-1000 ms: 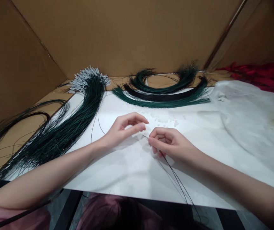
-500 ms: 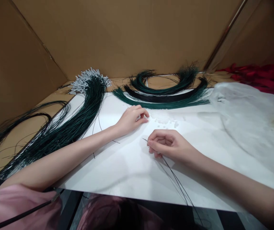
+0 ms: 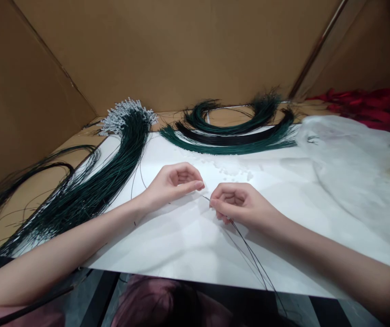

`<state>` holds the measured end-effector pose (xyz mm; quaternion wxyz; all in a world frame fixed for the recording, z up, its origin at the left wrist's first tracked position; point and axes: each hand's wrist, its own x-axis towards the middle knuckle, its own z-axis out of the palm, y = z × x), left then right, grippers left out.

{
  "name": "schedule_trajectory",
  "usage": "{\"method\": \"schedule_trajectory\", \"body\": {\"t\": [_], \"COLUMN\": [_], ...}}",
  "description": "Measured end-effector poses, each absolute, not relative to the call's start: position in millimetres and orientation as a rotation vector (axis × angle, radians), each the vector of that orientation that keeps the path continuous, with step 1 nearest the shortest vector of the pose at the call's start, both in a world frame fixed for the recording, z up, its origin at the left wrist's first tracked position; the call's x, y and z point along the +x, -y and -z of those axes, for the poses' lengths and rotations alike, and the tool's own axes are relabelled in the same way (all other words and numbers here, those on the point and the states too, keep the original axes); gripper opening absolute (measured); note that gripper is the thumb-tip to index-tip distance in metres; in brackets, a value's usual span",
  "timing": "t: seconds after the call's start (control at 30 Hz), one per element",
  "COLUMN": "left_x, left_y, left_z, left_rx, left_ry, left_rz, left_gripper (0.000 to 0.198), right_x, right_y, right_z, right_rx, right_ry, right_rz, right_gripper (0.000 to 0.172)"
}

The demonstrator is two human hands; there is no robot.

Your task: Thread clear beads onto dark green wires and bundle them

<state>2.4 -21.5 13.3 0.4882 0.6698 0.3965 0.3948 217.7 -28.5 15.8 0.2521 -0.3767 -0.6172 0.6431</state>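
Observation:
My right hand (image 3: pixel 234 202) pinches a few thin dark wires (image 3: pixel 249 250) between thumb and fingers. Their short tips poke out to the left, and the long ends trail down past the table's front edge. Just left of those tips is my left hand (image 3: pixel 177 181), its thumb and forefinger pressed together. Whatever sits in that pinch is too small to make out. Small white beads or bits (image 3: pixel 234 170) lie scattered on the white sheet (image 3: pixel 167 240) beyond my hands.
Left of my arm lies a thick bundle of dark green wires (image 3: pixel 113 181) with white beaded ends (image 3: pixel 120 117). Curved wire bundles (image 3: pixel 229 147) rest at the back. A clear plastic bag (image 3: pixel 348 168) and red material (image 3: pixel 368 109) are on the right. Cardboard walls (image 3: pixel 181 54) enclose the table.
My left hand has come back from the scattered white bits, down and left, to beside the wire tips. My right hand has stayed nearly still, still pinching the wires.

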Motion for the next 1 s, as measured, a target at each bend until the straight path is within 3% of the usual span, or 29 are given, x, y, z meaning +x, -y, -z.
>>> {"method": "schedule_trajectory", "body": {"t": [0.4,1.0], "left_x": [1.8,2.7], "left_y": [28.7,30.9], "left_z": [-5.8,-2.9], "left_rx": [1.395,1.490], "left_ry": [-0.904,-0.885], "left_rz": [-0.967,-0.950], "left_gripper": [0.015,0.018], "right_x": [218.7,218.8], "right_y": [28.0,35.0], "right_z": [-17.1,-20.4], "right_rx": [-0.997,-0.948], "right_ry": [1.732,1.731], "right_rz": [-1.671,-1.695], "right_gripper": [0.013,0.006]}}
